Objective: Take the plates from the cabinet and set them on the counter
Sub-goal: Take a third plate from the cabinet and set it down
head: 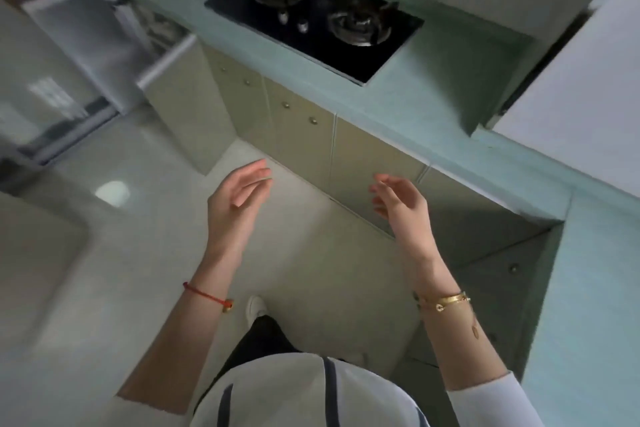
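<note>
Small kitchen, frame tilted and motion-blurred. Teal L-shaped worktop [446, 80] runs along the wall, with a black two-burner hob [313, 22] set into it. Below it, a row of beige base cabinet doors [298, 125] with small knobs, all shut; at far left something like an open glazed door or rack [86, 42], too blurred to name. No plates visible anywhere, so presumably behind one of those doors, which one I can't tell.

Both hands are empty and in mid-air over the floor, short of the cabinets: left hand [242, 194] with fingers loosely spread, right hand [401, 201] with fingers slightly curled, touching nothing.

Risks, my read:
- wrong door gets opened, costing time
- hob takes up much of the worktop; plates set on burner grates would rock, so use bare teal surface
- low cabinet means stooping, and stacked plates could slip from a two-hand lift
- door swinging into shins
</note>
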Available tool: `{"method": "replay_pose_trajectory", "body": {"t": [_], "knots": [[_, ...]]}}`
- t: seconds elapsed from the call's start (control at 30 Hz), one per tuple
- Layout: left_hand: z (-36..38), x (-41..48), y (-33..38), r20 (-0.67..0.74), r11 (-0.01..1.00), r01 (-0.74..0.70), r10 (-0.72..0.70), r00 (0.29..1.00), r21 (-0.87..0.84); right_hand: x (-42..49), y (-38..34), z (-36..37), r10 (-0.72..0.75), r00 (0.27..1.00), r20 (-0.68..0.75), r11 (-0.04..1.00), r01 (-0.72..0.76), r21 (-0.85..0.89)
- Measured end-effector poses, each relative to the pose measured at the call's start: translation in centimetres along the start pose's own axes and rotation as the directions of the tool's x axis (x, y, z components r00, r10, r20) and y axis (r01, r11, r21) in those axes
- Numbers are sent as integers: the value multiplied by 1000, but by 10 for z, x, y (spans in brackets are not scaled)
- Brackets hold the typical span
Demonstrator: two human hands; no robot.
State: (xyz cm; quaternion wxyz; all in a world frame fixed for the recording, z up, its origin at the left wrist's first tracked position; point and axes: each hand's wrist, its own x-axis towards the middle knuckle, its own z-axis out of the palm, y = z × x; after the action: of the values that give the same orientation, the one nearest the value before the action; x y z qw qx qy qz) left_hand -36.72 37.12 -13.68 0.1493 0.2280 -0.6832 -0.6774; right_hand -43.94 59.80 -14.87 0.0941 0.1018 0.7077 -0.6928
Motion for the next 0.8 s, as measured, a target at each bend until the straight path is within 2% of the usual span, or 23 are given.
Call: {"method": "replay_pose_trajectory", "body": {"t": [0.1, 0.2, 0.43, 0.8], "knots": [[-74, 15, -2, -154, 1000, -4, 2, 988, -18, 4, -3, 88, 4, 990, 144, 1000, 0, -28], [-137, 30, -3, -244, 1000, -21, 18, 970, -12, 4, -8, 163, 2, 973, 231, 999, 8, -46], [-286, 78, 3, -368, 999, -49, 39, 929, -18, 3, -20, 335, -4, 922, 387, 997, 34, -72], [-399, 192, 6, -476, 995, -79, 40, 879, -62, 67, -27, 521, 3, 868, 497, 993, 58, -107]]}}
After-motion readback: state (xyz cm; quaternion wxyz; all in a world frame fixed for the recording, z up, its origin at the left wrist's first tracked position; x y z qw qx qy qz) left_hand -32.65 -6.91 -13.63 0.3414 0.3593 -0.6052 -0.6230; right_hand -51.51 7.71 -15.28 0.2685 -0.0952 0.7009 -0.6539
